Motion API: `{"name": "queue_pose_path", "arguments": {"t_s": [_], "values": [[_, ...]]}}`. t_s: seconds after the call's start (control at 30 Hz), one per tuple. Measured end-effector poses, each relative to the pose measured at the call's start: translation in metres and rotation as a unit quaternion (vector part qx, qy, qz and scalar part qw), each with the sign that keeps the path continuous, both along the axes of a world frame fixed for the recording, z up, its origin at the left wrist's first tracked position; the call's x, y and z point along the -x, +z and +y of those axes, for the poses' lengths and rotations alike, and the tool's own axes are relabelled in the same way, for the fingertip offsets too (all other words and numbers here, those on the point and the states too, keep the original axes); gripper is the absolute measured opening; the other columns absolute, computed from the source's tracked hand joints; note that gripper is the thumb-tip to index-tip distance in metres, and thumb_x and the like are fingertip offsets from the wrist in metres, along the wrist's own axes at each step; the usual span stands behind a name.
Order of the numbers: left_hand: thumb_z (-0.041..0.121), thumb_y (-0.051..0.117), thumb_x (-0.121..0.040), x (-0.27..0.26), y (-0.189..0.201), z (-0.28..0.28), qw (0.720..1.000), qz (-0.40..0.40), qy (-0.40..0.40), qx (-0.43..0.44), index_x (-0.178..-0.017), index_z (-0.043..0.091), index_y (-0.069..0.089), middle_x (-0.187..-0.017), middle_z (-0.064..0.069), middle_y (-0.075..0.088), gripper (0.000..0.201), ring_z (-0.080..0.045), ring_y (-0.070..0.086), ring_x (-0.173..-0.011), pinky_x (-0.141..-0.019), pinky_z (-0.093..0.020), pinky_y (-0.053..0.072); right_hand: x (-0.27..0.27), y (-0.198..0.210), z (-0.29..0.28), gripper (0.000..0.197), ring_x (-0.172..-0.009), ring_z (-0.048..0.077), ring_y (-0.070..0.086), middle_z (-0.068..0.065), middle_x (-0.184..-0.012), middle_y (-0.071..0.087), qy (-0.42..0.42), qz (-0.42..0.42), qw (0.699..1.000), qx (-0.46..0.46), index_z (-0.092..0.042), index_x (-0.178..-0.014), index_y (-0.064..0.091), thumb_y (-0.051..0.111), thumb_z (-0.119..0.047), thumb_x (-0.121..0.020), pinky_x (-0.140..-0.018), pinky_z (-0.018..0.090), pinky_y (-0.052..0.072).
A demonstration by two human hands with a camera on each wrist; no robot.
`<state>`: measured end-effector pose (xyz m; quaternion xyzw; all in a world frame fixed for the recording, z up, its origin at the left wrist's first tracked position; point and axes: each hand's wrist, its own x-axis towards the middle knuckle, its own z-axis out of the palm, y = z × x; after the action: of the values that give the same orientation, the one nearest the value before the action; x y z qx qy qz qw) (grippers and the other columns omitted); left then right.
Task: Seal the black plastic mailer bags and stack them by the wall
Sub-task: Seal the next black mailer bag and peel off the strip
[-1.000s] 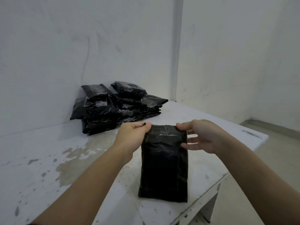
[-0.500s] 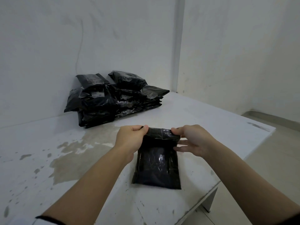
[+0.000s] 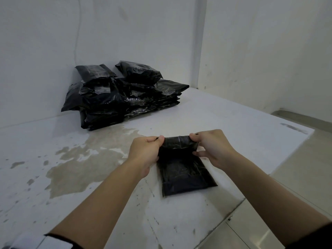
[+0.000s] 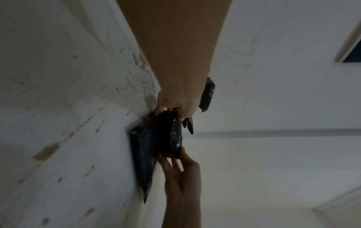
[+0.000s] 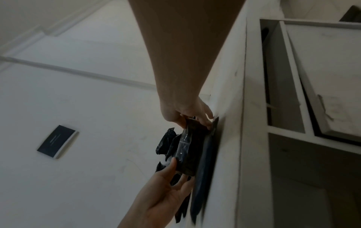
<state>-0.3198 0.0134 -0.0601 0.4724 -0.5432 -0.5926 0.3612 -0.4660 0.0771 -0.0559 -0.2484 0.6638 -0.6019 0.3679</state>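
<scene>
fingers (image 3: 158, 140) of both hands on folded mailer bag (image 3: 183, 169) flap, contents hidden

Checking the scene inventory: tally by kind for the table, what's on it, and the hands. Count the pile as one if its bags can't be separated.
mailer bag, top edge pinched by both hands: 1
pile of bags by the wall: 1 (its bags overlap too much to count)
hands: 2 (left hand, right hand)
table: 1
Total: 5

White walls (image 3: 143, 29) meet at a corner behind a worn, stained white table (image 3: 89, 159), pale tiled floor (image 3: 305, 177) to its right.
</scene>
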Motion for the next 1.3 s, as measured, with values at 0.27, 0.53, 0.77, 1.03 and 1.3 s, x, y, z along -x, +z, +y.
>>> {"name": "queue_pose_path", "arguments": {"t_s": [0.27, 0.53, 0.77, 1.03, 1.3], "values": [[0.01, 0.058, -0.093, -0.012, -0.008, -0.002, 0.997, -0.022, -0.073, 0.03, -0.09, 0.004, 0.072, -0.095, -0.002, 0.067, 0.016, -0.01, 0.06, -0.089, -0.097, -0.036, 0.049, 0.013, -0.013, 0.014, 0.009, -0.105, 0.025, 0.057, 0.011, -0.1, 0.062, 0.072, -0.008, 0.995, 0.068, 0.002, -0.082, 0.067, 0.059, 0.004, -0.084, -0.078, 0.037, 0.055], [0.014, 0.057, -0.093, -0.027, -0.019, -0.003, 0.929, -0.195, -0.246, 0.198, -0.084, -0.003, 0.069, -0.103, 0.007, 0.056, 0.023, -0.007, 0.054, -0.098, -0.088, -0.015, 0.037, 0.024, -0.026, 0.028, 0.026, -0.105, 0.015, 0.057, 0.001, -0.108, 0.063, 0.196, 0.217, 0.956, 0.014, -0.001, -0.056, 0.068, 0.062, 0.001, -0.081, -0.095, 0.031, 0.042], [0.039, 0.065, -0.086, -0.035, -0.01, 0.005, 0.833, -0.3, -0.309, 0.347, -0.079, 0.025, 0.07, -0.117, 0.016, 0.047, 0.017, 0.014, 0.032, -0.118, -0.093, -0.005, 0.029, 0.029, -0.029, 0.036, 0.025, -0.116, 0.002, 0.052, -0.011, -0.113, 0.061, 0.256, 0.376, 0.89, -0.002, -0.009, -0.063, 0.074, 0.071, -0.024, -0.082, -0.098, 0.023, 0.041], [0.035, 0.041, -0.1, -0.03, -0.017, 0.038, 0.726, -0.419, -0.263, 0.478, -0.112, 0.021, 0.069, -0.119, 0.009, 0.053, 0.034, -0.01, 0.054, -0.103, -0.089, -0.028, 0.044, 0.019, -0.04, 0.045, 0.012, -0.117, 0.006, 0.053, 0.0, -0.107, 0.072, 0.223, 0.59, 0.768, 0.109, -0.014, -0.089, 0.078, 0.073, -0.02, -0.08, -0.097, 0.004, 0.035], [0.031, 0.04, -0.1, -0.032, -0.024, 0.03, 0.73, -0.388, -0.249, 0.505, -0.108, 0.013, 0.069, -0.112, 0.003, 0.06, 0.035, -0.019, 0.058, -0.098, -0.085, -0.034, 0.046, 0.038, -0.043, 0.05, 0.024, -0.123, -0.011, 0.04, -0.019, -0.125, 0.055, 0.3, 0.578, 0.757, 0.06, -0.025, -0.113, 0.07, 0.062, -0.025, -0.091, -0.116, 0.04, 0.024]]}}
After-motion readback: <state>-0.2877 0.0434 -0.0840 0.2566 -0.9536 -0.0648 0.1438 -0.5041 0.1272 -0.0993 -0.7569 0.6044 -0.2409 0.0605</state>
